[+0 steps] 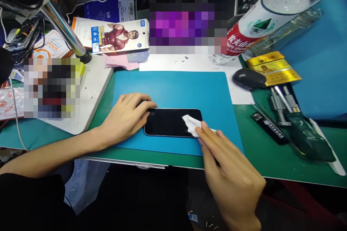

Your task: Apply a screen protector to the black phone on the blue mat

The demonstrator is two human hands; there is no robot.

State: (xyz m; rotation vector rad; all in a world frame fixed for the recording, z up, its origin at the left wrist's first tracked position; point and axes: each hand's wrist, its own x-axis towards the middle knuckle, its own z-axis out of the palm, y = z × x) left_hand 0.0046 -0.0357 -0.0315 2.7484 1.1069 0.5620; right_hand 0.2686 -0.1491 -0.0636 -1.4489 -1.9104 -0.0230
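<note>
While the left hand (127,115) lies over the left part of a blue mat (168,86), its fingers and thumb meet the left end of a dark-screened phone (168,122); whether they clamp it or merely steady it I cannot tell. The phone lies flat on the mat, towards the near edge, its long sides running left to right and its black face up. Over the mat's near right part, the right hand (230,166) pinches a crumpled white wipe (192,124) between thumb and fingertips, and the wipe rests on the right end of the screen. The two hands are apart, with most of the phone between them. Beneath the mat is a green work surface (260,151). Just right of the mat, a black mouse (249,78) touches a gold packet (273,68); farther right are a black slim item (269,128) with white print and a dark green pouch (309,137). Beyond the mat's far right corner is a clear bottle with a red and white label (244,41). Past its far left corner lies a box with a printed figure (119,36), and left of the mat is a pale slab (97,86), a lamp post (63,29) at the slab's far end.
</note>
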